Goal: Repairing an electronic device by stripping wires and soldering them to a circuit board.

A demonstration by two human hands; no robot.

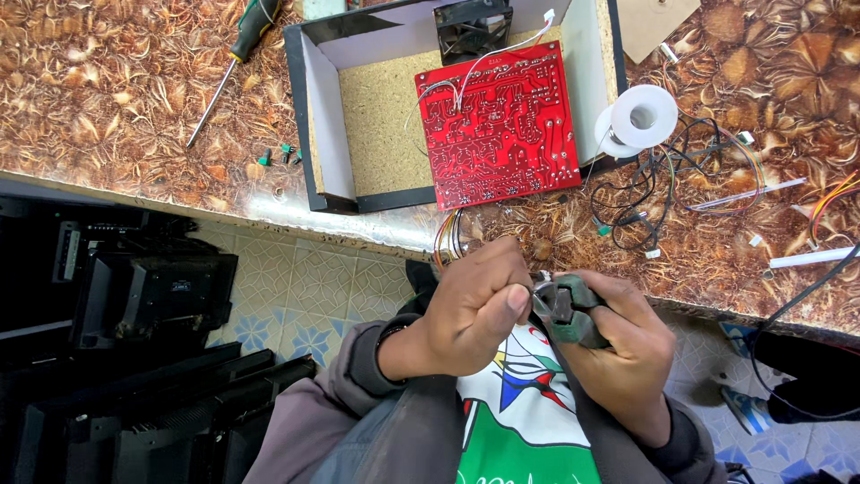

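Right hand [618, 345] clenched on green-handled pliers [567, 309]; left hand [475, 309] pinching wire bundle [448, 240] below red circuit board [502, 125]. Keep wire taut, squeeze gently.

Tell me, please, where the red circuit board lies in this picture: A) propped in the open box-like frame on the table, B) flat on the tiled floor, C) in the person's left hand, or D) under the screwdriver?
A: the red circuit board rests across the open box-like frame on the table, apart from the screwdriver and both hands.
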